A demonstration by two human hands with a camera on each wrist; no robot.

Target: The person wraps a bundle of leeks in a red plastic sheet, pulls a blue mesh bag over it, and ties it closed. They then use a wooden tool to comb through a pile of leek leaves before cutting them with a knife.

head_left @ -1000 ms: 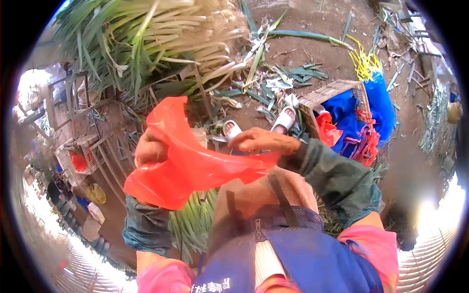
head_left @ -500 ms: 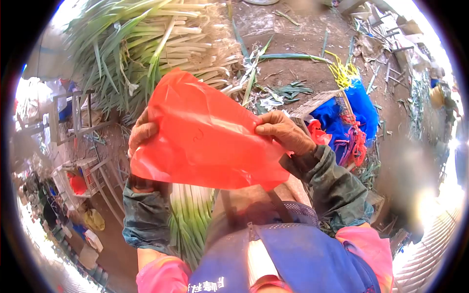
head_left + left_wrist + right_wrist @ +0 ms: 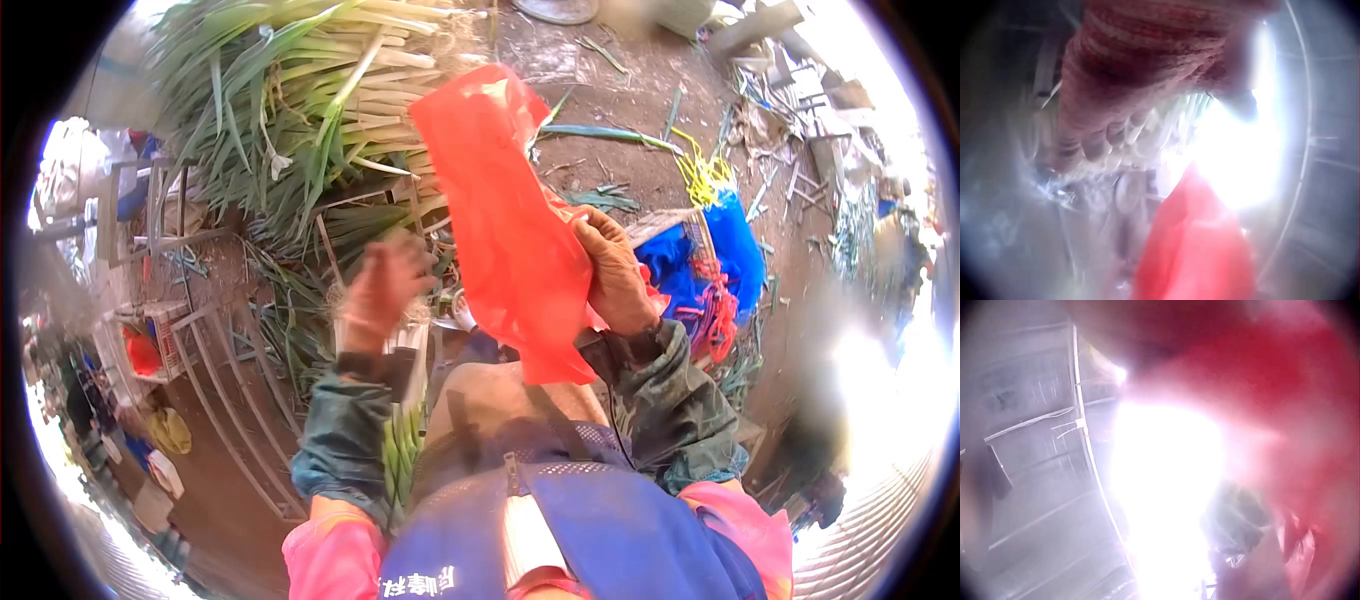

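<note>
Red plastic (image 3: 505,215): thin, glossy, creased sheet, held up in the air between the person's hands, above the lap; its lower end narrows to a point.
Right grip (image 3: 620,275): closed firmly, thumb and fingers pinching the plastic's side edge.
Left grip (image 3: 385,290): blurred, loosely spread, holding nothing, just beside the plastic.
Leeks (image 3: 300,110): heaped at the ground's far left; flat green blades, smooth pale shafts, stringy roots.
Crate (image 3: 655,224): woven, slatted, on the ground (image 3: 640,90) toward its right edge, stuffed with limp blue material (image 3: 738,235).
Strings (image 3: 697,170): thin, yellow, tangled beside the blue material.
</note>
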